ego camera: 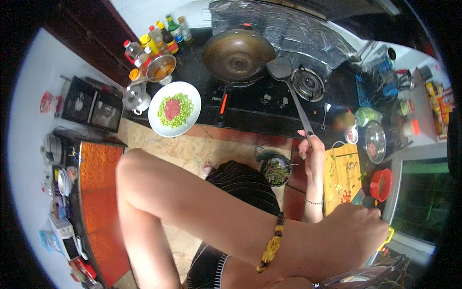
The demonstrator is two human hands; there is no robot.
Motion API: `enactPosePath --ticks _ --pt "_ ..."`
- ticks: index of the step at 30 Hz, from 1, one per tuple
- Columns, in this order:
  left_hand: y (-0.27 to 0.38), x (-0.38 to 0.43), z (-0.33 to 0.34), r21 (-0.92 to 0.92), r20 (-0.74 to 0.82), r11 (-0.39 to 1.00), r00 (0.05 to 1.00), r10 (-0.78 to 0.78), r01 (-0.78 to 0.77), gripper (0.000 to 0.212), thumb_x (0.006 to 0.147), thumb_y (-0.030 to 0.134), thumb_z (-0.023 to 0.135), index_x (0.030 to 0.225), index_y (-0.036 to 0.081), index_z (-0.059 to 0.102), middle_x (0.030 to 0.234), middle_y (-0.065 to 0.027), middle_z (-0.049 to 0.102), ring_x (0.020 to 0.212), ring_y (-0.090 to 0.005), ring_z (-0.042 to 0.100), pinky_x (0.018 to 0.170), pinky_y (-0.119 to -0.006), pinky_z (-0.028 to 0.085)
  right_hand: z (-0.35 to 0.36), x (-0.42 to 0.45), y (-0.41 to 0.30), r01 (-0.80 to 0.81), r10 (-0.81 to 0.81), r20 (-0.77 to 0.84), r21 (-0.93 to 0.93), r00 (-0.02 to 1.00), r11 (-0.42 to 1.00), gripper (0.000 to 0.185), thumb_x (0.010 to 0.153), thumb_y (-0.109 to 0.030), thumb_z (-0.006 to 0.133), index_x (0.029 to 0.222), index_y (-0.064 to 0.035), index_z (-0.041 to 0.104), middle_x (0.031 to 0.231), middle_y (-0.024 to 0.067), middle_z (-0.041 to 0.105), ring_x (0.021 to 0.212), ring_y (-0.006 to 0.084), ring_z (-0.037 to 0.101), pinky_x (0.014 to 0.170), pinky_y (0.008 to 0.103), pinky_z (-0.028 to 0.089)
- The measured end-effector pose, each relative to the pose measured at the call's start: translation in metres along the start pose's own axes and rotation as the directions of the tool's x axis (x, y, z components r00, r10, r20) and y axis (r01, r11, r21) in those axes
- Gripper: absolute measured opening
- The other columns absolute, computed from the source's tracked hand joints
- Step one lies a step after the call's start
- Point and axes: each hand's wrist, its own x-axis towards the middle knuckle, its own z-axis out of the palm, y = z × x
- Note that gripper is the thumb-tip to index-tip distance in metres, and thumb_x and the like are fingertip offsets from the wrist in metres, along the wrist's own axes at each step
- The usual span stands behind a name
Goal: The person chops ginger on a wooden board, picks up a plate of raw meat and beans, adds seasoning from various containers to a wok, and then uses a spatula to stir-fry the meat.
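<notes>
My right hand is closed around the grey handle of a metal wok spatula. The spatula's blade lies against the right rim of a large dark wok on the stove. My left forearm crosses in front of my body and over my right arm. My left hand is at the lower right, curled, back upward, close to a yellow plastic handle; its fingertips are hidden. A white plate at the left front of the counter holds chopped green beans around a mound of raw minced meat.
Sauce bottles and a metal bowl stand at the left. A second burner is right of the wok. A wooden cutting board bears chopped chili and garlic; a red basket sits beside it. A waste bin stands below the counter.
</notes>
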Motion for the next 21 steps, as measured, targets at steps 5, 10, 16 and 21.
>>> enactPosePath --ticks 5,10,16,21 --pt "0.025 -0.057 -0.049 -0.198 -0.079 0.951 0.963 -0.256 0.237 0.014 0.065 0.009 0.050 0.071 -0.003 0.048 0.072 -0.0183 0.052 0.067 -0.0328 0.054 0.059 -0.037 0.044 0.059 0.008 0.012 -0.032 0.031 0.061 0.029 0.998 0.999 0.032 0.085 -0.019 0.035 0.094 0.0069 0.051 0.051 0.0027 0.049 0.040 0.0059 0.038 0.040 0.0176 0.029" --pt "-0.056 -0.160 -0.126 -0.321 -0.134 0.921 0.952 -0.274 0.220 0.021 0.075 0.003 0.046 0.093 0.000 0.054 0.084 -0.0090 0.056 0.082 -0.0122 0.052 0.069 -0.023 0.042 0.102 0.011 0.030 -0.104 0.107 -0.027 0.102 0.994 0.989 0.034 0.085 -0.020 0.036 0.100 0.0075 0.048 0.050 -0.0027 0.041 0.042 0.0036 0.032 0.039 0.0166 0.026" --pt "-0.211 -0.399 -0.155 -0.519 -0.500 0.756 0.576 -0.647 0.399 0.022 0.076 0.011 0.050 0.097 0.005 0.052 0.094 -0.0013 0.053 0.085 -0.0084 0.049 0.072 -0.023 0.040 0.147 0.024 0.064 -0.159 0.133 0.096 0.366 0.986 0.917 0.021 0.082 -0.011 0.043 0.098 0.0015 0.042 0.062 0.0047 0.049 0.051 0.0070 0.042 0.046 0.0167 0.038" --pt "-0.251 -0.496 -0.136 -0.881 -0.370 0.356 0.015 -0.929 0.310 0.035 0.078 0.029 0.049 0.105 0.009 0.047 0.099 -0.0019 0.054 0.085 -0.0115 0.050 0.073 -0.026 0.040 0.172 0.025 0.079 -0.266 0.210 0.177 0.409 0.961 0.873 0.027 0.077 -0.004 0.047 0.103 0.0028 0.042 0.088 0.0131 0.055 0.062 0.0116 0.048 0.053 0.0212 0.044"
